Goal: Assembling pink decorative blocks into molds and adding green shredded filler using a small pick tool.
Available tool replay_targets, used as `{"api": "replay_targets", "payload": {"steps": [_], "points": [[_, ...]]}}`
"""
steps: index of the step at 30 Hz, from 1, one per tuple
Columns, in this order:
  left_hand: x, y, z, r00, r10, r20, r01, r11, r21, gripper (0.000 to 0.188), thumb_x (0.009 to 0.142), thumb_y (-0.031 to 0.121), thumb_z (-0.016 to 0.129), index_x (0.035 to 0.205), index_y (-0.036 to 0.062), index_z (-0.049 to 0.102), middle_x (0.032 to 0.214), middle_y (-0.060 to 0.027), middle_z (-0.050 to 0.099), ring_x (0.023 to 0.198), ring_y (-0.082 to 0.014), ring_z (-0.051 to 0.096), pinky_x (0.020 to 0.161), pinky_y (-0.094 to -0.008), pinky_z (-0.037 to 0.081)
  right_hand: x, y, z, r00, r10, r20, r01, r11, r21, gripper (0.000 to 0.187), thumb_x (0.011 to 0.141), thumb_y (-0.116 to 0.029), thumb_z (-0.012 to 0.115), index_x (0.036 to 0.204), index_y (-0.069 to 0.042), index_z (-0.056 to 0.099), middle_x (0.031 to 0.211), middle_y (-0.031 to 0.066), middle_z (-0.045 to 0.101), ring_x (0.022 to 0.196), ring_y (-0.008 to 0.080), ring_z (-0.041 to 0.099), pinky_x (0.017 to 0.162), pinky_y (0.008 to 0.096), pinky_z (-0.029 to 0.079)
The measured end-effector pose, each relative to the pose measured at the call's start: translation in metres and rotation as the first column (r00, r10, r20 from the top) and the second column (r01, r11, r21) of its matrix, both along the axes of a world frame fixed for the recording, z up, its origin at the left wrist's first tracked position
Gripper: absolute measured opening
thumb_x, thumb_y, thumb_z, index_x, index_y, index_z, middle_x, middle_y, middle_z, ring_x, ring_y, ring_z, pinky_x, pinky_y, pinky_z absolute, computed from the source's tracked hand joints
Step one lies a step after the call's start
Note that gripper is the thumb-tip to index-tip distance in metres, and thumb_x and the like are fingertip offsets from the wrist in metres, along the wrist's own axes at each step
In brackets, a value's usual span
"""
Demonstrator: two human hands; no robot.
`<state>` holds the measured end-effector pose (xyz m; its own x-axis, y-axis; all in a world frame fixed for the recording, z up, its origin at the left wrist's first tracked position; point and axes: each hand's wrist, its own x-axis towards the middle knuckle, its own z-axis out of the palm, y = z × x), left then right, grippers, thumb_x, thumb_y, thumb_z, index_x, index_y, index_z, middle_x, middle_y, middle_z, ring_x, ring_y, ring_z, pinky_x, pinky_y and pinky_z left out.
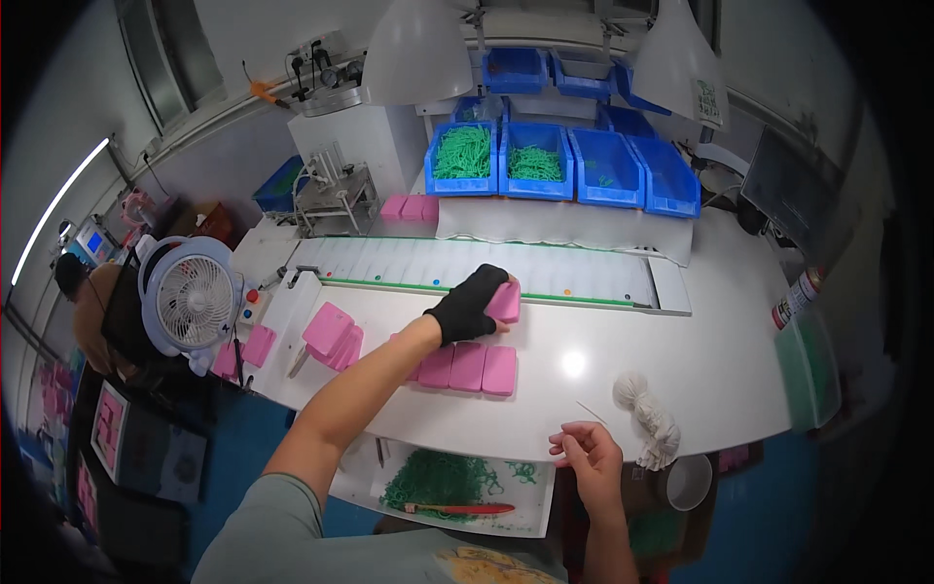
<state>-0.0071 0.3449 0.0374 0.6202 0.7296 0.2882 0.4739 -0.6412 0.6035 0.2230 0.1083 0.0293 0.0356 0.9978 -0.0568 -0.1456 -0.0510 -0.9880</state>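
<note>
My left hand (471, 308), in a black fingerless glove, grips a pink rectangular block (506, 303) at the front edge of the long translucent strip. Just below it, a row of pink blocks (468, 367) lies flat on the white table. My bare right hand (590, 456) hovers at the table's front edge with its fingers curled together. A thin pale rod (591, 413) shows beyond these fingertips; whether they hold it is unclear. A knotted white cloth bundle (646, 419) lies to the right of that hand.
Blue bins (463, 185), some with green pieces, stand at the back under white lamp shades (418, 58). An open drawer (530, 523) below holds green scraps and a red-handled brush (467, 509). Stacked pink blocks (329, 329) and a fan (191, 302) are left; a spray can (798, 297) is right.
</note>
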Motion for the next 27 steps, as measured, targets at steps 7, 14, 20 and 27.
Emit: {"api": "replay_targets", "payload": {"steps": [7, 14, 20, 27], "points": [[-0.007, 0.093, -0.028, 0.976, 0.150, -0.158, -0.143, 0.988, 0.055, 0.069, 0.068, 0.016, 0.079, 0.128, 0.0064, 0.046, 0.124, -0.0137, 0.046, 0.120, -0.0309, 0.047, 0.101, -0.0367, 0.037, 0.017, -0.014, -0.011, 0.999, -0.039, -0.017, 0.038, 0.999, -0.039, 0.014, 0.091, -0.003, 0.056, 0.102, 0.005, 0.057, 0.091, 0.0139, 0.067, 0.079, 0.0161, 0.066, 0.067, 0.0250, 0.054], [-0.028, 0.068, -0.036, 0.937, 0.349, 0.023, -0.342, 0.899, 0.275, 0.069, 0.069, 0.021, 0.080, 0.127, 0.0036, 0.047, 0.129, -0.0162, 0.045, 0.120, -0.0331, 0.046, 0.102, -0.0376, 0.038, 0.025, -0.015, -0.007, 0.998, -0.062, 0.027, 0.063, 0.998, -0.028, 0.011, 0.091, -0.001, 0.052, 0.100, 0.005, 0.056, 0.088, 0.0135, 0.066, 0.076, 0.0159, 0.063, 0.066, 0.0257, 0.052], [0.010, -0.073, 0.016, 0.923, 0.050, -0.383, 0.011, 0.988, 0.153, 0.081, 0.064, 0.056, 0.077, 0.114, -0.0033, 0.054, 0.121, -0.0231, 0.048, 0.121, -0.0368, 0.042, 0.097, -0.0447, 0.041, 0.016, -0.014, 0.001, 0.998, -0.059, 0.032, 0.060, 0.998, -0.009, 0.011, 0.091, 0.000, 0.051, 0.100, 0.005, 0.056, 0.087, 0.0127, 0.066, 0.075, 0.0156, 0.063, 0.066, 0.0258, 0.052], [0.023, -0.114, 0.000, 0.990, 0.046, -0.130, -0.039, 0.998, 0.058, 0.071, 0.065, 0.027, 0.081, 0.124, 0.0084, 0.047, 0.132, -0.0181, 0.039, 0.123, -0.0351, 0.043, 0.097, -0.0434, 0.043, -0.005, -0.015, 0.004, 1.000, 0.018, 0.013, -0.019, 0.998, 0.064, 0.011, 0.093, -0.002, 0.051, 0.099, 0.004, 0.056, 0.086, 0.0124, 0.066, 0.072, 0.0151, 0.063, 0.064, 0.0250, 0.052]]}}
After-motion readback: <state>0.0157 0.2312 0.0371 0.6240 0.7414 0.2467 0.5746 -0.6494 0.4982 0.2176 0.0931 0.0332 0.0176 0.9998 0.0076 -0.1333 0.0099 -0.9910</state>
